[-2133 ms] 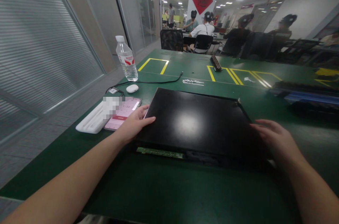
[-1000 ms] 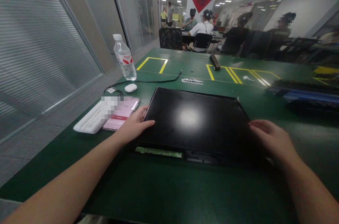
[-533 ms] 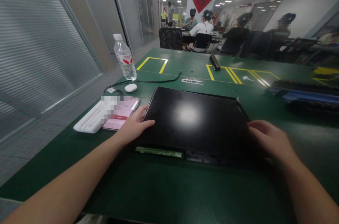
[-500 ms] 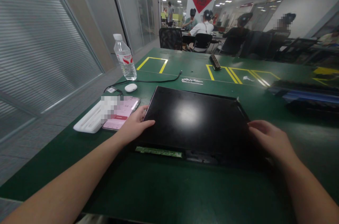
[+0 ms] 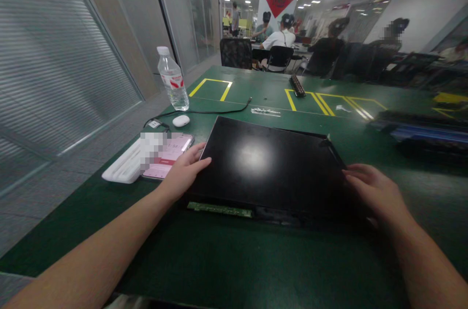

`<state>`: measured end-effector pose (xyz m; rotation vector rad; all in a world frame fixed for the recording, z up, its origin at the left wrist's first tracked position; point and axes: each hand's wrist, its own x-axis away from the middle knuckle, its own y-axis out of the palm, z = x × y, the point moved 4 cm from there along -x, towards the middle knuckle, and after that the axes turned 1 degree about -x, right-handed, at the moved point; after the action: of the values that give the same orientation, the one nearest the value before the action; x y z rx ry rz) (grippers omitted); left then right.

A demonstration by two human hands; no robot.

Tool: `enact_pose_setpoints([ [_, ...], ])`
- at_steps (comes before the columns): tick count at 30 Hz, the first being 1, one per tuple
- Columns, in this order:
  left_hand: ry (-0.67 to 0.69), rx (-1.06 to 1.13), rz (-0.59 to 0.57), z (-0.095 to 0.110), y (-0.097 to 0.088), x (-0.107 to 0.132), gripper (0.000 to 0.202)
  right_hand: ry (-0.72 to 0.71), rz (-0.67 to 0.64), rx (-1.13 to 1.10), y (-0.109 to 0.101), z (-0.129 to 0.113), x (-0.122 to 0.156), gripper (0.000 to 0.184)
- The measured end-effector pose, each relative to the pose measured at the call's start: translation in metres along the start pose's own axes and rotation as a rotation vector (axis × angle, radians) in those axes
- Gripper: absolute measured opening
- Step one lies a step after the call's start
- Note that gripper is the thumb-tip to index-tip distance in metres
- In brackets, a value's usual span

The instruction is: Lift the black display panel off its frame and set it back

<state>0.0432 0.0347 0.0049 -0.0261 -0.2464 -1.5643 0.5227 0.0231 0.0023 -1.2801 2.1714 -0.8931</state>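
Observation:
A flat black display panel point(image 5: 266, 163) lies on the green table point(image 5: 234, 260), with a thin green circuit strip point(image 5: 219, 209) along its near edge. My left hand point(image 5: 183, 172) grips the panel's left edge, thumb on top and fingers beneath. My right hand point(image 5: 376, 194) holds the right edge the same way, its fingers curled around the side. The panel's far edge looks slightly raised off the table.
Left of the panel lie a phone point(image 5: 168, 155) with a lit pink screen, a white tray point(image 5: 122, 170), a white mouse point(image 5: 181, 121), a black cable point(image 5: 219, 112) and a water bottle point(image 5: 172, 80). Dark equipment point(image 5: 420, 133) sits at right. Several people sit at tables behind.
The panel's far edge has tipped up a little and moved away from me. Both hands stay on its left and right edges.

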Motion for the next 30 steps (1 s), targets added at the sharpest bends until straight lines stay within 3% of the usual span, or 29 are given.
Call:
enact_pose_setpoints([
  [7, 0.101, -0.224, 0.019, 0.002, -0.004, -0.001, 0.066, 0.025, -0.015, 0.020, 0.000, 0.002, -0.002, 0.035],
  [13, 0.274, -0.672, 0.112, 0.001, -0.018, -0.008, 0.055, -0.022, -0.006, 0.061, -0.002, 0.000, -0.001, 0.034],
  [16, 0.288, -0.809, 0.106, -0.002, -0.020, -0.010, 0.055, -0.040, 0.007, 0.059, -0.003, 0.000, -0.001, 0.033],
  [30, 0.277, -0.918, 0.046, -0.013, -0.022, -0.017, 0.052, 0.133, -0.030, 0.027, -0.004, -0.020, 0.010, 0.036],
])
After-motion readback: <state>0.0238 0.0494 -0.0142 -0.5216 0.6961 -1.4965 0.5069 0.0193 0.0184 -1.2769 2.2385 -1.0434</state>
